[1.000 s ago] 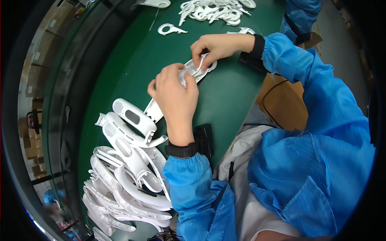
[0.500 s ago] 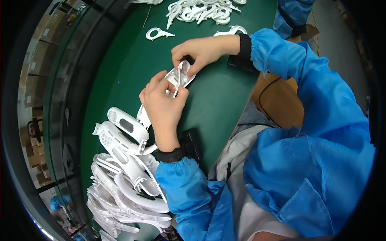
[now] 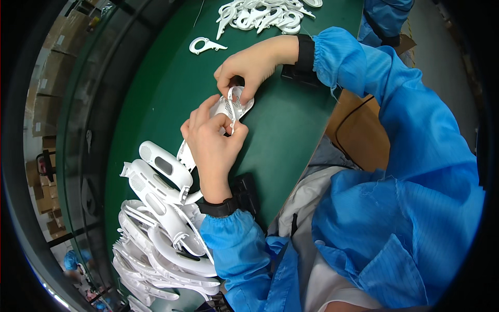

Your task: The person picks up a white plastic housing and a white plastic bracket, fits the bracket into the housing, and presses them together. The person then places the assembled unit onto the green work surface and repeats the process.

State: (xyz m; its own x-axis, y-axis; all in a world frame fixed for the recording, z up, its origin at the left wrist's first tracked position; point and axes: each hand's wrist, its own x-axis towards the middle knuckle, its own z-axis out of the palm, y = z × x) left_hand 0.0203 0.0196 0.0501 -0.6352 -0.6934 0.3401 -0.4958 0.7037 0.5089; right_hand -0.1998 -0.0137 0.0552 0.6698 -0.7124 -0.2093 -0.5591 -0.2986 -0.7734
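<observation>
Gripping a white perforated shell [image 3: 222,107] over the green tabletop [image 3: 280,148], the left hand [image 3: 212,143] curls around its middle, thumb and fingers closed near the lower end of a slim white part [image 3: 231,107] set on edge within it. The right hand [image 3: 253,65] pinches by that part's upper end, its fingertips partly hidden. Beyond lies a heap of white ring-shaped parts [image 3: 260,16], with one loose ring piece [image 3: 209,46] apart from it. More white shells [image 3: 156,255] are piled beside the left forearm.
</observation>
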